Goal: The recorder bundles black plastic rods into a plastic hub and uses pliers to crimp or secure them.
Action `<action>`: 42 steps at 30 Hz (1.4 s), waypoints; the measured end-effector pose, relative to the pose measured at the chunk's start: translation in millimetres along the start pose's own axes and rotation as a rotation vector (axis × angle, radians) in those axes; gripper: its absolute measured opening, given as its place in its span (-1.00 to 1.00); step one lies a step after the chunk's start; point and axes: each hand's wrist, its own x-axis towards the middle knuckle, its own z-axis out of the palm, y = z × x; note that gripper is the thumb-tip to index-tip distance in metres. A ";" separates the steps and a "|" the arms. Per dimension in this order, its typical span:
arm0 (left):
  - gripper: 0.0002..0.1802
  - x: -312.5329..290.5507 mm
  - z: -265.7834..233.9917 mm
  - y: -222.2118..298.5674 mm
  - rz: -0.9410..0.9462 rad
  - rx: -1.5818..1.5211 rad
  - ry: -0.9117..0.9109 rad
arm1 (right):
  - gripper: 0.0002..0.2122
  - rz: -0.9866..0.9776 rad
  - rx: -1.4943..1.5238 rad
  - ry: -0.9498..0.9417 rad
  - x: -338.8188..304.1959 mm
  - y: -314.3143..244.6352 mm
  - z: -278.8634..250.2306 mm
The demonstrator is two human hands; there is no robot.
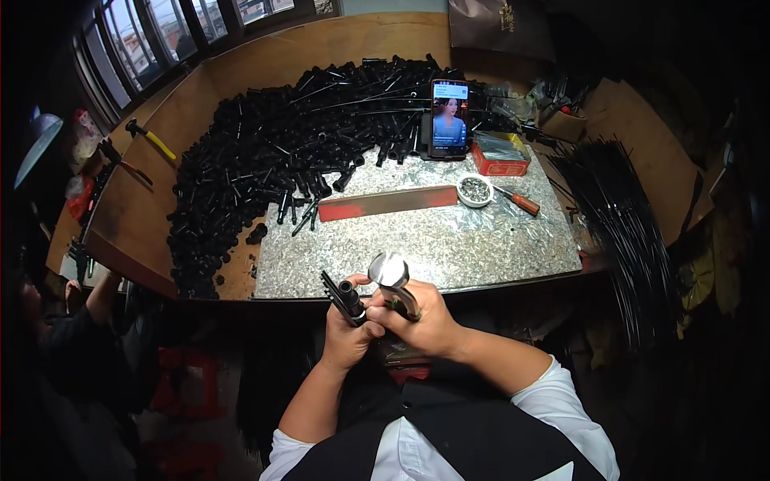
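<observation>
Just below the table's front edge, my two hands meet. My left hand (343, 343) is wrapped round a black tubular part (350, 298), whose hollow round end points up and away. Slim dark pieces lie alongside the tube in the same grip. My right hand (429, 325) is closed on a shiny metal tool (388, 271) with a round, bright head and a curved shank. Glare on the head hides its exact kind. The right thumb and fingers come up against the left hand's fingers, beside the tube.
Black tubular parts (321, 120) form a big heap behind and left. On the stone-patterned slab (385, 248) are a red-brown bar (385, 204), a white bowl of small metal pieces (475, 191), a screwdriver (520, 201), a red box (501, 156) and a phone (450, 120). Black rods (626, 224) hang right.
</observation>
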 end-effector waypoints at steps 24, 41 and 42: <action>0.11 -5.4 -1.5 3.7 0.040 0.052 0.026 | -0.96 -0.065 0.096 0.097 -6.1 12.2 23.0; 0.10 -10.2 5.1 11.3 0.084 0.082 0.077 | -0.95 -0.154 -0.025 0.074 -12.4 22.3 26.0; 0.10 -10.6 6.3 12.0 0.085 0.079 0.080 | -0.90 -0.130 -0.021 0.057 -12.8 19.7 25.7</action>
